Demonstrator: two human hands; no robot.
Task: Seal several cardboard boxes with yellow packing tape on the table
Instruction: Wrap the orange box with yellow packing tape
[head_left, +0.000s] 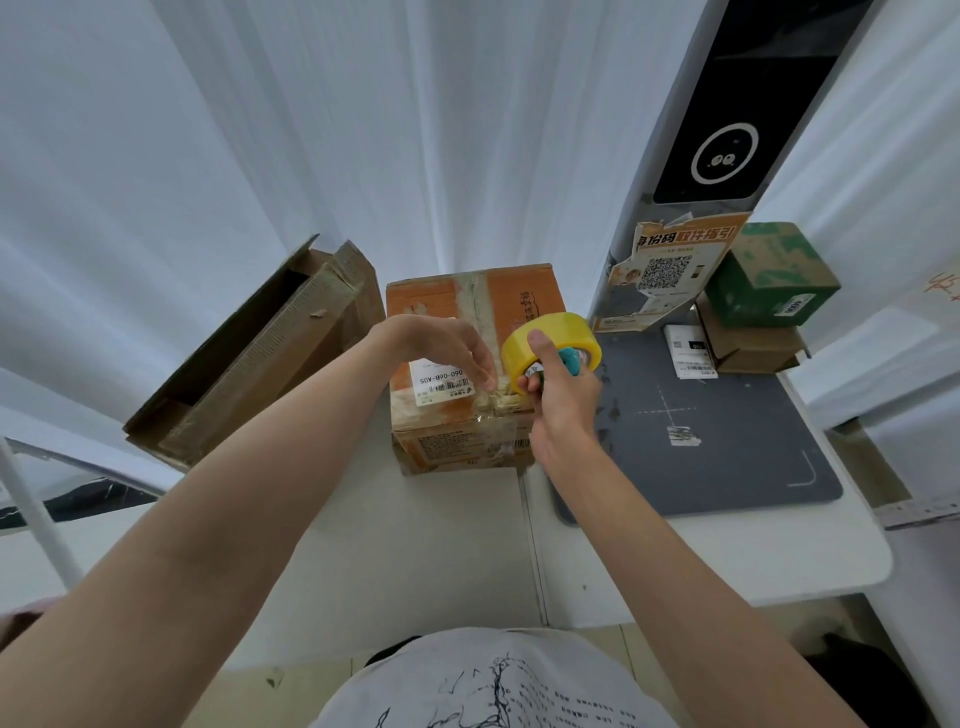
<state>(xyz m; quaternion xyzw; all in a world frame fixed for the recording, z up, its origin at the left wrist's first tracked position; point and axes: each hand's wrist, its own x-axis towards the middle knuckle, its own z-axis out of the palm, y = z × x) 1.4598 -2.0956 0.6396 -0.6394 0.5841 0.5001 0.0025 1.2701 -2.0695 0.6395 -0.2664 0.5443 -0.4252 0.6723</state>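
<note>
An orange cardboard box (431, 306) with a white label stands on the white table (415, 545), straight ahead of me. My right hand (563, 400) grips a roll of yellow packing tape (558, 335) over the box's front right top edge, thumb on the roll's outer face. My left hand (447, 345) lies on the box top, fingertips pressing down at the front seam beside the roll. A crumpled strip of tape sits under those fingertips.
A large brown box (270, 353) lies open on its side at the left. A grey mat (727, 441) covers the table's right part, with a green box (774, 275) stacked on a brown one behind it. A pillar with a QR poster (665, 275) stands behind.
</note>
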